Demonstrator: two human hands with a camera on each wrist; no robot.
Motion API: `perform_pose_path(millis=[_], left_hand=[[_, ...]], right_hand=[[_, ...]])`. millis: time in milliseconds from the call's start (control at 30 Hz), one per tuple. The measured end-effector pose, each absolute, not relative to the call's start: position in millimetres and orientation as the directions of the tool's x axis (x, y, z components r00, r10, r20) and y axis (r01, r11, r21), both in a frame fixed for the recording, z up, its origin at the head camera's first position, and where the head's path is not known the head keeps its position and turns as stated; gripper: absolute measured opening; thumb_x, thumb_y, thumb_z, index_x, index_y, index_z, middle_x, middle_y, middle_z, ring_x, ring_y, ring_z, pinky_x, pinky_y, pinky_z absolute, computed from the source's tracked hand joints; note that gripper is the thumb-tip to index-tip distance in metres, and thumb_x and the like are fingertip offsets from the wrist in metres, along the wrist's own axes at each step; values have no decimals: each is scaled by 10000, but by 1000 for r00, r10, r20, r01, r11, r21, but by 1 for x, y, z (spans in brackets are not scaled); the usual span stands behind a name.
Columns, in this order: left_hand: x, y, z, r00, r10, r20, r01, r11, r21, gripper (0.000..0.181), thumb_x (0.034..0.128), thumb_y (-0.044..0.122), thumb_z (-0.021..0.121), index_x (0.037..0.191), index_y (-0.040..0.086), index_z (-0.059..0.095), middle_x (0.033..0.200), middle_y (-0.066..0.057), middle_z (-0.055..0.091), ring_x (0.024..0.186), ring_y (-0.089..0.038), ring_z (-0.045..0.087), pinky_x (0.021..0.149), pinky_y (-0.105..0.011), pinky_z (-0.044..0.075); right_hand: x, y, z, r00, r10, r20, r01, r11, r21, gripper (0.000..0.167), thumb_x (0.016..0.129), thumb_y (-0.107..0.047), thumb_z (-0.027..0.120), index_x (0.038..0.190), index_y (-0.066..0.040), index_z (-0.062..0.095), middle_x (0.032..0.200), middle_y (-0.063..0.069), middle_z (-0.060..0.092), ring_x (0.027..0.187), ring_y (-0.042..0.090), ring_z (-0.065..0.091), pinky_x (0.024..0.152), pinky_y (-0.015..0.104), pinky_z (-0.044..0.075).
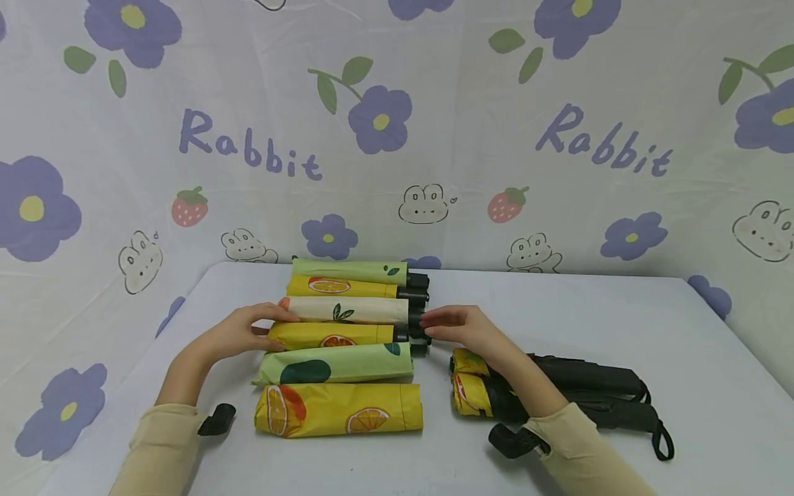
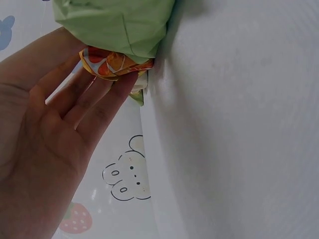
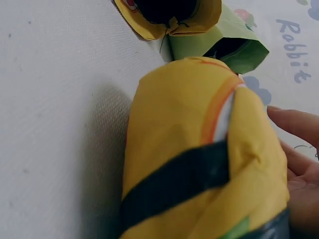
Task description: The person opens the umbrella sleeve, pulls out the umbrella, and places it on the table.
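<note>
Folded umbrellas in printed sleeves lie in a row in the head view. My left hand (image 1: pixel 232 334) touches the left ends of a cream umbrella (image 1: pixel 372 310) and a yellow orange-print umbrella (image 1: pixel 366 334). Its fingers reach past a green sleeve (image 2: pixel 114 25) in the left wrist view. At the other end, my right hand (image 1: pixel 471 327) has its fingertips by the black handles (image 1: pixel 417 318); whether they touch is unclear. Behind lie another yellow umbrella (image 1: pixel 366 286) and a light green one (image 1: pixel 347 269). A yellow sleeve (image 1: pixel 322 410) lies in front, its mouth dark inside.
Two black folded umbrellas (image 1: pixel 614 415) with yellow ends and wrist loops lie under my right forearm. One yellow end (image 3: pixel 199 109) fills much of the right wrist view. Behind the white table (image 1: pixel 695 344) hangs a printed cloth (image 1: pixel 459 103).
</note>
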State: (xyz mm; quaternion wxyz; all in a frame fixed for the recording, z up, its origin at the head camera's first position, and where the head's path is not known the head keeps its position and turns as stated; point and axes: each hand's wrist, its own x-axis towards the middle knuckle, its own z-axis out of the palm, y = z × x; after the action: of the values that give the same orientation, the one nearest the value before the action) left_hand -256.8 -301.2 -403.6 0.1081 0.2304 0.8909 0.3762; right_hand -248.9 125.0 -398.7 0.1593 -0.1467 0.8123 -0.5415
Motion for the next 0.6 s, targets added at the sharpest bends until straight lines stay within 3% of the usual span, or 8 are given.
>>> perform_pose_path(millis=[600], left_hand=[[-258, -300, -404, -869, 495, -20, 333, 614, 715, 440, 845, 171, 759, 1265, 171, 628, 1358, -96, 595, 1325, -363, 466, 1037, -502, 478]], right_hand=[[-252, 114, -401, -892, -451, -46, -190, 464, -865, 370, 915, -151, 669, 1258, -15, 634, 1250, 176, 663, 1192, 314, 615, 1028, 452, 493]])
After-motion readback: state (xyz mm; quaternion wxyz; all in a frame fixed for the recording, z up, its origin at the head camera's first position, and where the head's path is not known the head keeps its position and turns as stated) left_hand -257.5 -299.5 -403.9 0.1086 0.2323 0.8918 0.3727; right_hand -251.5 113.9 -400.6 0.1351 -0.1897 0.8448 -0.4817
